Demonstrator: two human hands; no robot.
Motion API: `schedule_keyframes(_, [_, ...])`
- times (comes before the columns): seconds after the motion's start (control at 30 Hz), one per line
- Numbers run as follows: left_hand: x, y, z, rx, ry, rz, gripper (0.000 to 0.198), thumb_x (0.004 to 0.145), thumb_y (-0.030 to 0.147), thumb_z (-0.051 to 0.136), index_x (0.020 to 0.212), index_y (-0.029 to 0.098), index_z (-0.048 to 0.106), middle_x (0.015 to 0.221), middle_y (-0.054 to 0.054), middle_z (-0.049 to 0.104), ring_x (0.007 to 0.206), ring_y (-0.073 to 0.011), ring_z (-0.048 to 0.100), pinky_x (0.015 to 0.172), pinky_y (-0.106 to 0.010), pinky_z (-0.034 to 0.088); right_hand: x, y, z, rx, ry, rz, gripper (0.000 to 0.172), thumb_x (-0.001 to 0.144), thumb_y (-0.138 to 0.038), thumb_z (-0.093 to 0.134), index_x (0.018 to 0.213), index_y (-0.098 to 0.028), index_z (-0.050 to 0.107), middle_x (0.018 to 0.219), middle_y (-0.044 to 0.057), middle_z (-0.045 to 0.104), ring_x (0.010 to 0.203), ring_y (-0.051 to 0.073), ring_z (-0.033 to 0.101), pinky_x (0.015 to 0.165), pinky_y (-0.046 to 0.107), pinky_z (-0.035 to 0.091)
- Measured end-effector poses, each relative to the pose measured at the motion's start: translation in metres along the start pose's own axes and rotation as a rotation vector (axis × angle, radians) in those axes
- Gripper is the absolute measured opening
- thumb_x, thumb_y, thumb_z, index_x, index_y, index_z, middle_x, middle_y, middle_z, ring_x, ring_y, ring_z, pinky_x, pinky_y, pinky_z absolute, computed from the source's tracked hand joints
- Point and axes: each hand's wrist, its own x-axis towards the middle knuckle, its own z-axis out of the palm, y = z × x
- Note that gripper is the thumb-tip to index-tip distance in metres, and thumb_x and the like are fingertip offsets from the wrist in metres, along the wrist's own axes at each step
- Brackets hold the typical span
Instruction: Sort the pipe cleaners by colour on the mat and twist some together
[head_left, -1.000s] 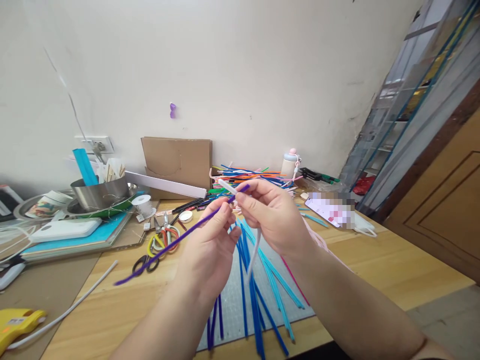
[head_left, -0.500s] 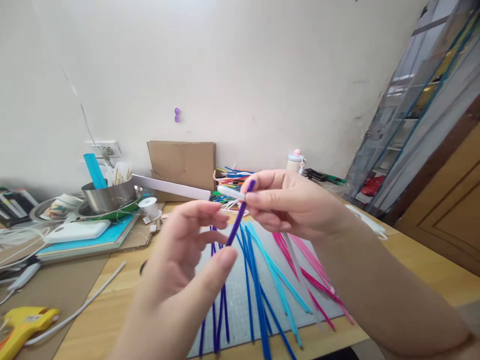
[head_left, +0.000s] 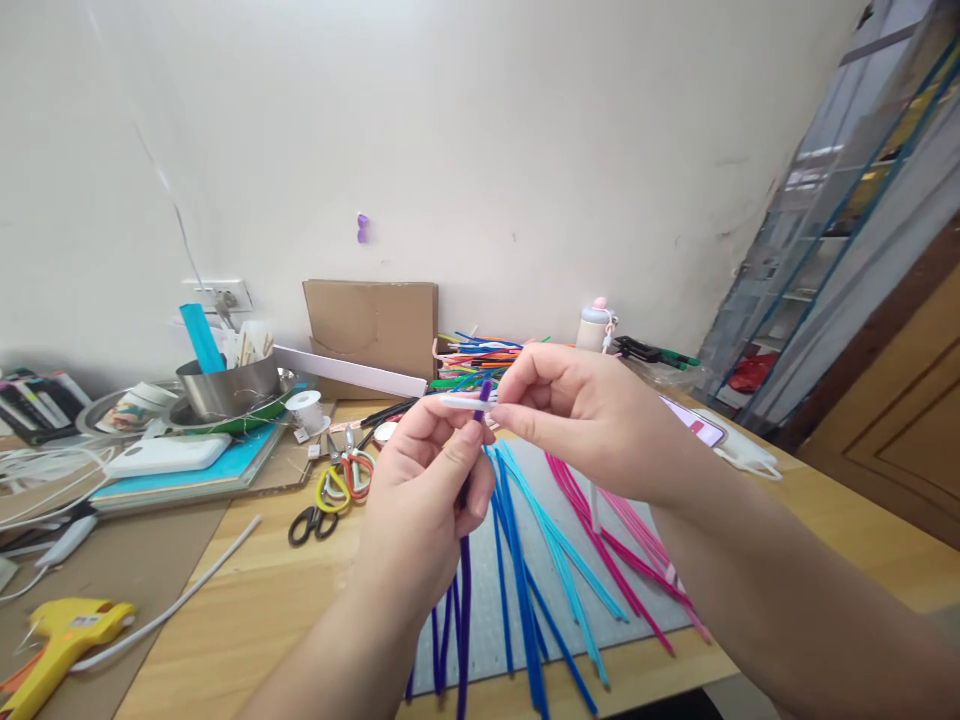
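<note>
My left hand (head_left: 420,480) is closed, thumb and fingers pinching a purple pipe cleaner (head_left: 486,389) just below its upper tip. Its lower length hangs down past the palm. Thumb and forefinger of my right hand (head_left: 577,425) pinch a white pipe cleaner (head_left: 460,402), which crosses the purple one near that tip. Fingers hide part of the crossing. Below the hands, blue pipe cleaners (head_left: 517,590), light blue pipe cleaners (head_left: 559,550) and pink pipe cleaners (head_left: 637,590) lie spread on a grey mat (head_left: 487,640), with more purple ones at its left.
Several scissors (head_left: 334,490) and a wire spool (head_left: 306,412) lie left of the hands. A yellow glue gun (head_left: 71,635) rests at the front left. Behind are a metal bowl (head_left: 229,388), cardboard (head_left: 371,335), a pipe cleaner pile (head_left: 480,352) and a bottle (head_left: 596,328). A phone (head_left: 694,422) lies right.
My left hand has closed from open fingers into a pinch high on the purple pipe cleaner, which now stands more upright. My right hand stays at the crossing. The view has shifted slightly, revealing the scissors.
</note>
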Motion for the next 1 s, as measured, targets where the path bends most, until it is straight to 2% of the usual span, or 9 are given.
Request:
schedule_keyframes(0.1, [0.001, -0.002, -0.001, 0.044, 0.009, 0.013, 0.002, 0.082, 0.021, 0.058, 0.083, 0.02, 0.056, 0.074, 0.004, 0.054, 0.035, 0.0008, 0.037, 0.031, -0.015, 0.018, -0.001, -0.001, -0.001, -0.073, 0.012, -0.035, 0.007, 0.081, -0.025, 0.059, 0.077, -0.019, 0.056, 0.068, 0.0, 0.058, 0.058, 0.011, 0.053, 0.046, 0.022, 0.039])
schedule_keyframes(0.23, [0.004, -0.006, -0.003, 0.061, 0.01, 0.024, 0.002, 0.084, 0.022, 0.057, 0.082, 0.02, 0.056, 0.072, 0.005, 0.054, 0.035, 0.0004, 0.042, 0.031, -0.014, 0.02, -0.001, -0.001, 0.0, -0.16, 0.058, -0.064, 0.007, 0.08, -0.024, 0.059, 0.075, -0.019, 0.058, 0.062, -0.003, 0.055, 0.052, 0.008, 0.047, 0.043, 0.02, 0.035])
schedule_keyframes(0.4, [0.008, -0.011, -0.005, 0.053, 0.001, 0.07, 0.002, 0.083, 0.018, 0.057, 0.084, 0.018, 0.059, 0.066, 0.002, 0.056, 0.051, -0.0055, 0.05, 0.041, -0.015, 0.034, -0.001, -0.002, 0.005, -0.18, 0.079, -0.088, 0.006, 0.08, -0.019, 0.058, 0.074, -0.017, 0.059, 0.064, -0.003, 0.058, 0.055, 0.007, 0.051, 0.048, 0.019, 0.039])
schedule_keyframes(0.7, [0.01, -0.01, -0.006, 0.014, 0.033, 0.05, 0.005, 0.081, 0.021, 0.061, 0.079, 0.016, 0.06, 0.057, 0.004, 0.048, 0.048, -0.0047, 0.037, 0.041, -0.016, 0.023, -0.002, -0.002, 0.007, -0.297, 0.105, -0.121, 0.008, 0.08, -0.019, 0.057, 0.072, -0.017, 0.058, 0.063, -0.004, 0.055, 0.052, 0.005, 0.045, 0.046, 0.017, 0.035])
schedule_keyframes(1.0, [0.011, -0.01, -0.004, -0.061, 0.028, 0.004, 0.008, 0.081, 0.018, 0.059, 0.074, 0.015, 0.057, 0.054, 0.003, 0.05, 0.047, -0.0053, 0.039, 0.042, -0.016, 0.028, -0.004, -0.001, 0.006, -0.17, 0.036, -0.054, 0.004, 0.083, -0.02, 0.054, 0.081, -0.018, 0.057, 0.071, -0.003, 0.059, 0.059, 0.007, 0.053, 0.051, 0.018, 0.041])
